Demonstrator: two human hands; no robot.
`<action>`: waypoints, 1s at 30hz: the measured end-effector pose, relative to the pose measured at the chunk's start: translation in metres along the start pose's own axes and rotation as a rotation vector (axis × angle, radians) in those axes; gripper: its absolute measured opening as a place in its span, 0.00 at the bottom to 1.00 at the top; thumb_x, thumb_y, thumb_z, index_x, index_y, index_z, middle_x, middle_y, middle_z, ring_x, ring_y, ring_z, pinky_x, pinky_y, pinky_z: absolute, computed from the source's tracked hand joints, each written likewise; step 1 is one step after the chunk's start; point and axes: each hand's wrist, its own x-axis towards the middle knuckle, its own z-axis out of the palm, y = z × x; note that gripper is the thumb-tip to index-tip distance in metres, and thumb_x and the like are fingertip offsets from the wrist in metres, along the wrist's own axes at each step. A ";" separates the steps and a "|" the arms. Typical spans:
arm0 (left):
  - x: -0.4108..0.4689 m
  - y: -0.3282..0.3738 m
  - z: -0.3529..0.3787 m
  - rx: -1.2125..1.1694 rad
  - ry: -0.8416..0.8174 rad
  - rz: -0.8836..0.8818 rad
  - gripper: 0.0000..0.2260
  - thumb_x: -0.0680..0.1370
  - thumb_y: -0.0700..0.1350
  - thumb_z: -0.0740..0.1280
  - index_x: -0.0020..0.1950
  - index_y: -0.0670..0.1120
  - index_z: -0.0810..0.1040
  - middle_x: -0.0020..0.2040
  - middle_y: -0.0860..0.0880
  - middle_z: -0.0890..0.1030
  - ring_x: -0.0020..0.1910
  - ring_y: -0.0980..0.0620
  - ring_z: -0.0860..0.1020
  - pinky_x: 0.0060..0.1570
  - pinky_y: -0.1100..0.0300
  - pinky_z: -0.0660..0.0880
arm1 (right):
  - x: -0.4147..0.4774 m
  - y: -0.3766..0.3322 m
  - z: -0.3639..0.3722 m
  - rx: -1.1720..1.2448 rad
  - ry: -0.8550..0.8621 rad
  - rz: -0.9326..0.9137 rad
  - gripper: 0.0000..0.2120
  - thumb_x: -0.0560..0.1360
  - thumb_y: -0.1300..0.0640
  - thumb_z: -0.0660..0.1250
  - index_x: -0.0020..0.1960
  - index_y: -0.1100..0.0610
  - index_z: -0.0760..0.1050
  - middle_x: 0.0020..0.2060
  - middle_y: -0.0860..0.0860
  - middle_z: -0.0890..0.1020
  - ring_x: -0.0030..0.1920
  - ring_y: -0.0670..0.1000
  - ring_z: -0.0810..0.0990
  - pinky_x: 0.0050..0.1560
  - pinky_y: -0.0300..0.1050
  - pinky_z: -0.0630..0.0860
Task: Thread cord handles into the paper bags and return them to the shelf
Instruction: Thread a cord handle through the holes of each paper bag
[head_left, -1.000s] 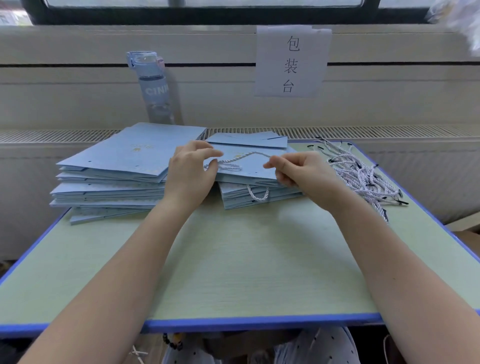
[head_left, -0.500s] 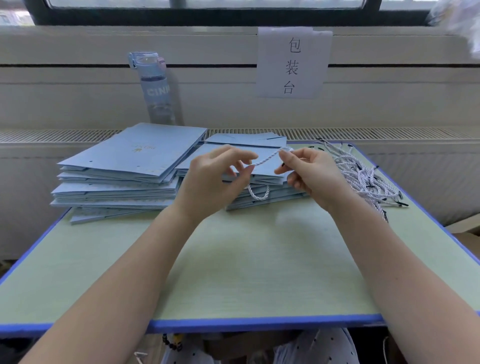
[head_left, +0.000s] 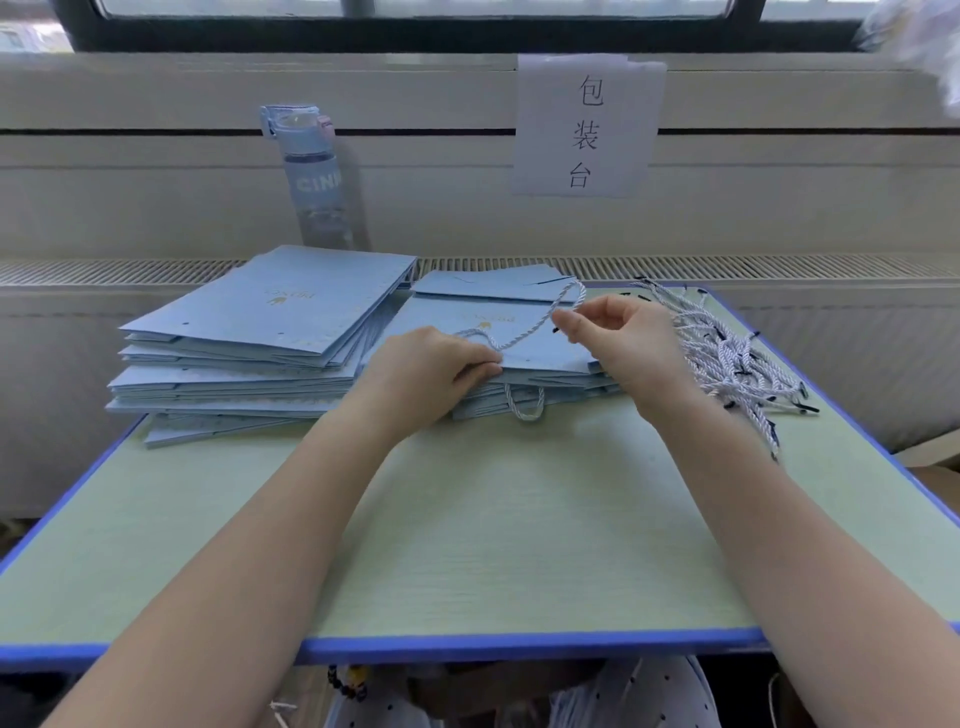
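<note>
Two stacks of flat light-blue paper bags lie at the back of the table: a larger left stack (head_left: 270, 312) and a right stack (head_left: 524, 343). My left hand (head_left: 431, 374) rests on the near left edge of the right stack's top bag, fingers curled over that edge where one end of a white twisted cord (head_left: 540, 322) enters. My right hand (head_left: 618, 332) pinches the cord's other end above the bag, so the cord arcs between both hands. A threaded handle loop (head_left: 527, 405) hangs out from a lower bag in the stack.
A heap of loose white cords (head_left: 727, 358) lies at the table's right side. A clear water bottle (head_left: 317, 176) stands on the ledge behind the bags, beside a paper sign (head_left: 587, 124) on the wall. The green table has a blue rim (head_left: 519, 647).
My left hand has dropped from mid-air onto the edge of the top bag. My right hand has drawn the cord end out to the right, making a longer loop.
</note>
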 end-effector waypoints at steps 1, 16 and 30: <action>0.000 0.003 -0.002 0.000 -0.009 0.050 0.16 0.75 0.56 0.59 0.50 0.52 0.84 0.42 0.51 0.85 0.41 0.46 0.82 0.37 0.52 0.78 | 0.000 0.001 0.000 -0.101 0.008 -0.036 0.07 0.69 0.53 0.74 0.38 0.54 0.78 0.31 0.45 0.80 0.29 0.37 0.73 0.35 0.34 0.70; 0.001 0.012 -0.007 0.080 0.170 0.234 0.08 0.70 0.46 0.65 0.40 0.51 0.85 0.28 0.53 0.81 0.23 0.48 0.76 0.22 0.63 0.71 | -0.006 -0.004 -0.003 -0.407 -0.280 -0.046 0.04 0.70 0.54 0.73 0.42 0.55 0.82 0.18 0.33 0.72 0.25 0.32 0.71 0.28 0.24 0.64; 0.002 0.008 -0.008 -0.051 0.415 0.104 0.11 0.78 0.47 0.63 0.51 0.46 0.84 0.39 0.51 0.85 0.36 0.49 0.82 0.31 0.54 0.78 | -0.008 -0.007 -0.007 -0.407 -0.138 -0.493 0.11 0.73 0.47 0.65 0.54 0.46 0.77 0.39 0.38 0.77 0.43 0.49 0.74 0.48 0.40 0.70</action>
